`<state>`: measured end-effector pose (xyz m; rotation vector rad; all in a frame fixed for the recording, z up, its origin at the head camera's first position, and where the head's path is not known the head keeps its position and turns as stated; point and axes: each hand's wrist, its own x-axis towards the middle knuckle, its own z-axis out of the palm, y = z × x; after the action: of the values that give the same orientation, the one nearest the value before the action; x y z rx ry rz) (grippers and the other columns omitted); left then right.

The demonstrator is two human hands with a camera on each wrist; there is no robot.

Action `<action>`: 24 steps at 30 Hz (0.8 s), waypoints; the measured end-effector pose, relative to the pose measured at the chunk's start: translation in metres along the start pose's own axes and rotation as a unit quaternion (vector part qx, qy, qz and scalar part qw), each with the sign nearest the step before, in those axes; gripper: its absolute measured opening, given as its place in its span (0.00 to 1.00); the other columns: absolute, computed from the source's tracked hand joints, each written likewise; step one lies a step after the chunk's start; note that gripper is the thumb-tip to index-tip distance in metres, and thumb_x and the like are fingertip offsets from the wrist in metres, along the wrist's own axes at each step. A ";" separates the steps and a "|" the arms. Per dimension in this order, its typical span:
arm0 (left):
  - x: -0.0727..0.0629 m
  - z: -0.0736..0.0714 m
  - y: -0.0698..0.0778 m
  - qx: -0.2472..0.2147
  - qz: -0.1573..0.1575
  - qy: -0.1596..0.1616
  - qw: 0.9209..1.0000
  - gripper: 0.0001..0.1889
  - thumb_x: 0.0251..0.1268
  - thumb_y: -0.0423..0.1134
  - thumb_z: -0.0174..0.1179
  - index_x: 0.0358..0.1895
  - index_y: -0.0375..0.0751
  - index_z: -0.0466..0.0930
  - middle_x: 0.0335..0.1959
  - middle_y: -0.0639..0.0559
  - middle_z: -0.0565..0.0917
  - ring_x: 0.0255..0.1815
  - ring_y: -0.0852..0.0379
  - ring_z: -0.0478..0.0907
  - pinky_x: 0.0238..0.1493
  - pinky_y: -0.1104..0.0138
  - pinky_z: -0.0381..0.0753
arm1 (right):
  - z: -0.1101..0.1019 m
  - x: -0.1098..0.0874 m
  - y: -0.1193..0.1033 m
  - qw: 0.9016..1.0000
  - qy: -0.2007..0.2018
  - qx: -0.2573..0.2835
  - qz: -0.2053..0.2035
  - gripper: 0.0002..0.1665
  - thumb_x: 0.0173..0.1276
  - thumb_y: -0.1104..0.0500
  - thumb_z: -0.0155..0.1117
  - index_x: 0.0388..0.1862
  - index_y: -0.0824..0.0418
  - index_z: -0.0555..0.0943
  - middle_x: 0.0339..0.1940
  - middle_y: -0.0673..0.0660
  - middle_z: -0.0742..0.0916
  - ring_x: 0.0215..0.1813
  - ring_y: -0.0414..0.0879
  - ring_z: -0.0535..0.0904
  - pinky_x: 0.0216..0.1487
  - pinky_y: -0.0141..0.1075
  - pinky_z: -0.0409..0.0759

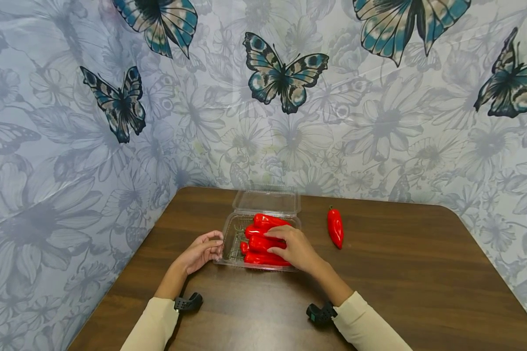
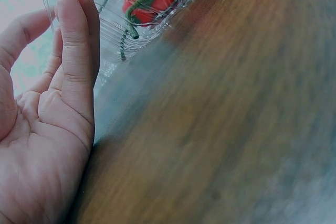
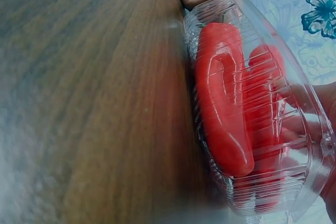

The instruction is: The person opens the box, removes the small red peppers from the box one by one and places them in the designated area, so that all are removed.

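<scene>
A clear plastic clamshell container [image 1: 233,243] stands on the table with its lid [image 1: 267,201] folded back. Several long red peppers [image 1: 268,259] lie side by side in it, their green stems toward the left in the left wrist view. My left hand [image 1: 202,251] holds the container's left rim between thumb and fingers. Inside the container, my right hand [image 1: 299,247] grips a red pepper [image 1: 260,243] in the middle of the row, thumb on the near side and fingers on the far side. The right wrist view shows its fingers through the clear wall, partly hidden by the nearest pepper [image 3: 223,103].
Another red pepper [image 1: 335,228] lies alone on the brown wooden table [image 1: 399,273], to the right of the container. A wall covering [image 1: 386,122] with butterflies and flowers rises behind the table's back edge and along its left side.
</scene>
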<state>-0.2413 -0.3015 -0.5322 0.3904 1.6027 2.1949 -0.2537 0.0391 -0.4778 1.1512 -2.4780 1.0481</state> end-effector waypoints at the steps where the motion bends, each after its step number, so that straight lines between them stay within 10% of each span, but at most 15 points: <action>1: 0.000 0.000 0.000 0.000 0.000 0.000 1.000 0.13 0.80 0.25 0.40 0.48 0.44 0.74 0.32 0.53 0.83 0.30 0.60 0.82 0.35 0.69 0.85 | 0.000 0.000 0.000 1.000 0.005 0.001 -0.004 0.24 0.56 0.61 0.82 0.53 0.59 0.87 0.52 0.55 0.89 0.59 0.52 0.82 0.61 0.49 0.79; 24: 0.000 0.000 0.001 0.000 -0.008 0.012 1.000 0.13 0.80 0.25 0.40 0.48 0.44 0.73 0.31 0.54 0.82 0.30 0.59 0.83 0.35 0.69 0.84 | -0.004 -0.003 -0.006 0.995 -0.064 -0.072 0.002 0.26 0.58 0.57 0.80 0.58 0.53 0.87 0.54 0.51 0.88 0.56 0.47 0.84 0.54 0.45 0.84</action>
<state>-0.2411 -0.3014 -0.5313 0.3525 1.6134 2.1948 -0.2480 0.0409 -0.4736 1.2026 -2.6055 0.8045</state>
